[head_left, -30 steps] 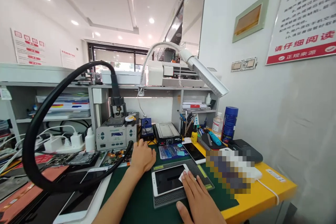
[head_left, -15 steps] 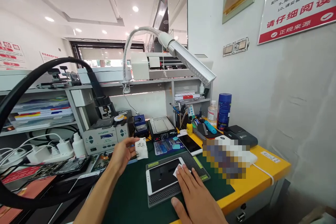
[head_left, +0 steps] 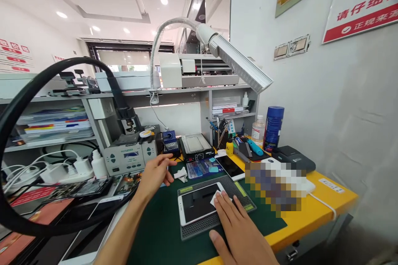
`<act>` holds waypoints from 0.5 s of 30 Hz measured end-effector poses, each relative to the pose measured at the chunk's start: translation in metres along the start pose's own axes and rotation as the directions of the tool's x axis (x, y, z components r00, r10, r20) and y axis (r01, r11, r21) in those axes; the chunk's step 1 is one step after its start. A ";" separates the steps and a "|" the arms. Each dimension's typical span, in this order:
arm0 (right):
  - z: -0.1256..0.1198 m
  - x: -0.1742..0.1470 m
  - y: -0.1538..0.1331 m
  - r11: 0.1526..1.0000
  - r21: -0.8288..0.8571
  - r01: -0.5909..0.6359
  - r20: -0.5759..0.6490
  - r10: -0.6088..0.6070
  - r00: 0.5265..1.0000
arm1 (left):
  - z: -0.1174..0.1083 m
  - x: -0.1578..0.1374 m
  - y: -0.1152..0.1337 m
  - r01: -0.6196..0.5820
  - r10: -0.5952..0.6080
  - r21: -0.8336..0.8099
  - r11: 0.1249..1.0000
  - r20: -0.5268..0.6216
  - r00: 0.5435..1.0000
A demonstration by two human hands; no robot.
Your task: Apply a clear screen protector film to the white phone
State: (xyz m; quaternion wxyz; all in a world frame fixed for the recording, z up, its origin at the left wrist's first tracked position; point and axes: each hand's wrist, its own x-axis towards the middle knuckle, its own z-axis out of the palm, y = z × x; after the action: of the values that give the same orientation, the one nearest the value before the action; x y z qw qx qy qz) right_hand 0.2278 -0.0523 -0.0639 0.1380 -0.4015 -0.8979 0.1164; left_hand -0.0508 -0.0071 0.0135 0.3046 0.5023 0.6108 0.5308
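wiping seems the step: right hand [head_left: 238, 225] presses the wipe [head_left: 214, 199] under flat fingers on the phone [head_left: 197, 205]; left hand [head_left: 154, 176], loosely curled, seems empty at ten o'clock. next stroke should need even pressure.

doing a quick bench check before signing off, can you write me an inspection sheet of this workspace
surface: green mat over a yellow tabletop
job's things: white-framed phone on a gray perforated pad; white wipe on its screen
clutter: crumpled white tissue, second phone, blue can; a pixelated patch hides part of the right side
hands: left hand beside the tissue, nothing seen in it; right hand with fingertips on the wipe
cables: white leads bunched at left
surroundings: lamp overhead, wall sign at right
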 end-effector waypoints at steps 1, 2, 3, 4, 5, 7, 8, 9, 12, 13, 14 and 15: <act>0.001 0.000 0.000 1.000 -0.007 0.003 -0.005 -0.003 1.000 | -0.001 0.001 -0.002 -0.029 0.029 0.065 0.997 -0.007 1.000; 0.002 0.000 0.001 1.000 -0.013 0.008 -0.010 -0.008 1.000 | -0.001 0.002 -0.006 -0.054 0.055 0.129 0.990 -0.007 0.998; 0.004 0.000 0.002 1.000 -0.019 0.014 -0.017 -0.014 1.000 | 0.000 0.003 -0.010 -0.078 0.079 0.186 0.979 -0.001 0.997; 0.005 0.000 0.002 1.000 -0.022 0.019 -0.027 -0.020 0.999 | 0.001 0.004 -0.014 -0.100 0.100 0.234 0.967 0.009 0.995; 0.006 0.000 0.003 0.999 -0.024 0.024 -0.038 -0.025 0.999 | 0.004 0.005 -0.019 -0.119 0.117 0.272 0.955 0.023 0.993; 0.009 0.000 0.004 0.999 -0.027 0.032 -0.054 -0.034 0.998 | 0.011 0.007 -0.027 -0.140 0.131 0.320 0.937 0.049 0.990; 0.009 0.000 0.004 0.999 -0.031 0.034 -0.059 -0.036 0.998 | 0.015 0.008 -0.031 -0.135 0.122 0.332 0.933 0.059 0.991; 0.010 0.000 0.004 0.999 -0.035 0.033 -0.063 -0.035 0.997 | 0.018 0.010 -0.034 -0.121 0.107 0.337 0.934 0.062 0.992; 0.011 0.000 0.005 0.999 -0.033 0.023 -0.069 -0.026 0.997 | 0.021 0.017 -0.037 -0.045 0.028 0.293 0.955 0.064 0.998; 0.011 0.000 0.005 0.999 -0.026 0.021 -0.070 -0.022 0.997 | 0.019 0.018 -0.035 -0.012 -0.006 0.257 0.966 0.071 0.997; 0.012 0.000 0.006 1.000 -0.019 0.019 -0.072 -0.020 0.997 | 0.017 0.019 -0.033 0.023 -0.041 0.211 0.977 0.082 0.996; 0.012 0.000 0.006 1.000 -0.015 0.019 -0.072 -0.020 0.997 | 0.014 0.019 -0.031 0.057 -0.073 0.155 0.986 0.099 0.992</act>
State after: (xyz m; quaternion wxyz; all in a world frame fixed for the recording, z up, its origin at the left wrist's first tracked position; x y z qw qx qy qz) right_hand 0.2281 -0.0497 -0.0775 0.1687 -0.3976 -0.8970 0.0938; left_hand -0.0531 0.0171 -0.0164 0.3140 0.5309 0.6488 0.4457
